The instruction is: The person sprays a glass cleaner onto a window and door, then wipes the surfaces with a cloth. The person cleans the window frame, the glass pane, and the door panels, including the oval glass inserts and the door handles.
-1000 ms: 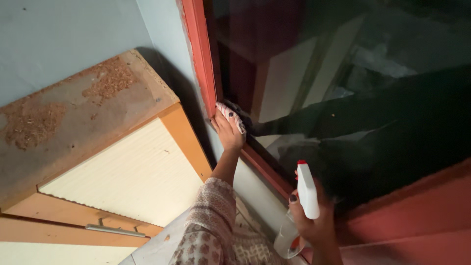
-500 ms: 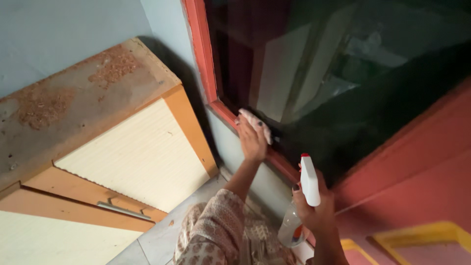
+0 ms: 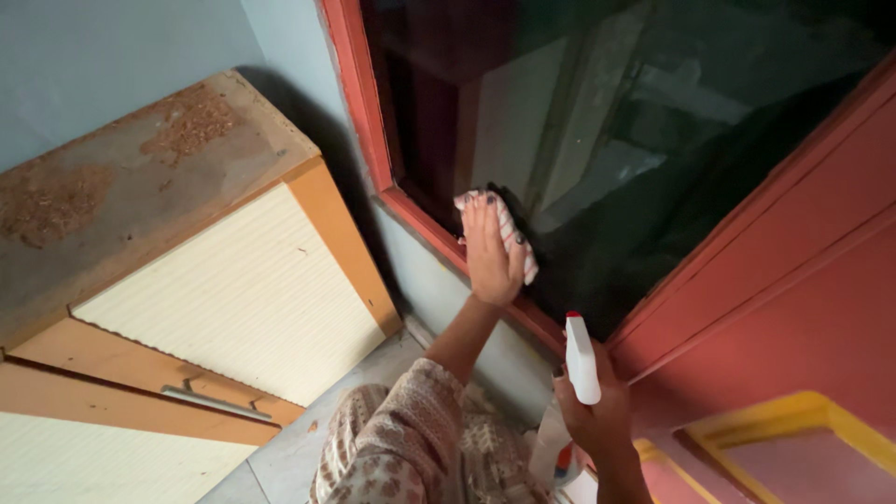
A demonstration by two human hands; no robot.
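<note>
— What has the left hand [image 3: 490, 257] got?

— A pale cloth [image 3: 511, 238] with thin reddish stripes. The hand lies flat with its fingers together, pressing the cloth against the dark window pane [image 3: 607, 140], low on the glass and near its lower left corner. Part of the cloth pokes out on the right side of the fingers.

— And the right hand [image 3: 597, 415]?

— It is closed around a spray bottle [image 3: 579, 364], near the bottom edge of the view. The white spray head with its red tip points up, just below the window's lower rail. The clear body of the bottle hangs under the hand, partly hidden by it.

— What surrounds the glass?

— A red window frame [image 3: 359, 103] runs up the left side and along the sloping bottom edge; the cloth sits just inside that bottom rail. To the right is a broad red panel [image 3: 793, 280] with a yellow strip [image 3: 793, 415] lower down.

— Anything on the left?

— A wooden cabinet [image 3: 233, 280] with cream ribbed fronts and orange edging, well apart from both hands. Its top [image 3: 112, 196] is worn and speckled with brownish dust. A metal handle [image 3: 219, 401] shows on a lower front. A pale blue wall [image 3: 112, 65] stands behind it, and a strip of it separates cabinet from window frame.

— Does anything block the view?

— A patterned sleeve [image 3: 401, 439] covers the left forearm and hides part of the grey floor tiles [image 3: 289, 457].
</note>
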